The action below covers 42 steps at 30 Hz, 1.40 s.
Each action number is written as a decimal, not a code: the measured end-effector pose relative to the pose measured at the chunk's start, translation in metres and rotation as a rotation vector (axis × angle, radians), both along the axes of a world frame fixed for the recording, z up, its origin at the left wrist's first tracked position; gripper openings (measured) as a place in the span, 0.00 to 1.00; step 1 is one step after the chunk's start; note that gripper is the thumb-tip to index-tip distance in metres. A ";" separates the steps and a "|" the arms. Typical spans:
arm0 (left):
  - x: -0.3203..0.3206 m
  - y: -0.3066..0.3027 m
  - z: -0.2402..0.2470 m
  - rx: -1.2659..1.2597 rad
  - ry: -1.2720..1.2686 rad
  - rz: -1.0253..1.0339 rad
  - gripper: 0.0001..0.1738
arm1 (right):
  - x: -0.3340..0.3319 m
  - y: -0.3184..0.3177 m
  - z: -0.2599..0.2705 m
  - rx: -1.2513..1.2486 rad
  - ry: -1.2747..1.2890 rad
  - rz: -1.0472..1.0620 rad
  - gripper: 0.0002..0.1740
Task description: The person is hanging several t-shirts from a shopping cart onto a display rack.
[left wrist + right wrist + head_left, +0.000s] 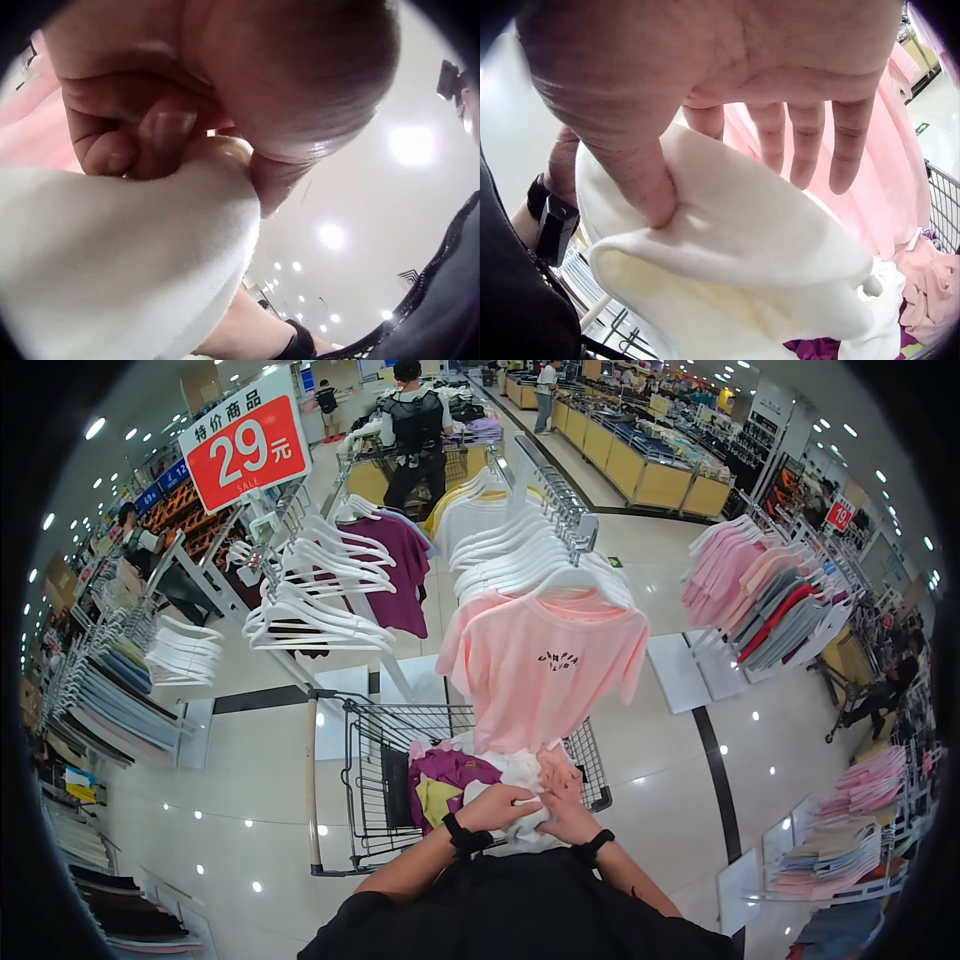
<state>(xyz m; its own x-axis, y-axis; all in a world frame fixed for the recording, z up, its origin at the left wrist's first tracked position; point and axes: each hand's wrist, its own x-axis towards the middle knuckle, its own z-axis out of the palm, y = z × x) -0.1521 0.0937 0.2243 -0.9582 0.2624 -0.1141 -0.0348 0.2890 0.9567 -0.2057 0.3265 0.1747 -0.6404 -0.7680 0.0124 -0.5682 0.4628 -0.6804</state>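
Observation:
Over the shopping cart (pixel 352 790), both hands hold one white garment (pixel 727 217). My left hand (pixel 497 807) pinches its edge between thumb and curled fingers in the left wrist view. My right hand (pixel 568 818) has its thumb on the near side of the cloth and the index finger behind it; the other fingers extend fairly straight. Beneath the hands, a heap in the cart shows a purple garment (pixel 450 772), a yellow-green patch of cloth (pixel 436 800) and crumpled pink cloth (pixel 930 289). A pink T-shirt (pixel 545 660) with dark lettering hangs just beyond.
White hangers (pixel 325 615) fill the rack's left arm beside a hanging purple shirt (pixel 395 570). A red and white price sign (pixel 245 445) stands above it. Further racks hold pink shirts (pixel 725 575) at right and folded-over trousers (pixel 125 690) at left. A person in a black vest (pixel 415 430) stands ahead.

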 end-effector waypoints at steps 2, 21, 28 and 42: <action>0.000 -0.013 0.002 -0.031 -0.034 -0.074 0.18 | -0.004 -0.006 -0.012 0.015 -0.007 0.046 0.34; -0.003 -0.055 -0.113 -0.107 -0.008 -0.015 0.20 | -0.014 -0.044 0.069 -0.402 -0.301 -0.300 0.14; -0.006 -0.060 -0.106 0.101 -0.053 0.227 0.14 | -0.027 -0.039 0.098 -0.430 -0.485 -0.179 0.28; -0.052 0.024 -0.015 0.543 -0.161 0.283 0.08 | -0.067 0.057 0.024 -0.069 -0.118 -0.384 0.18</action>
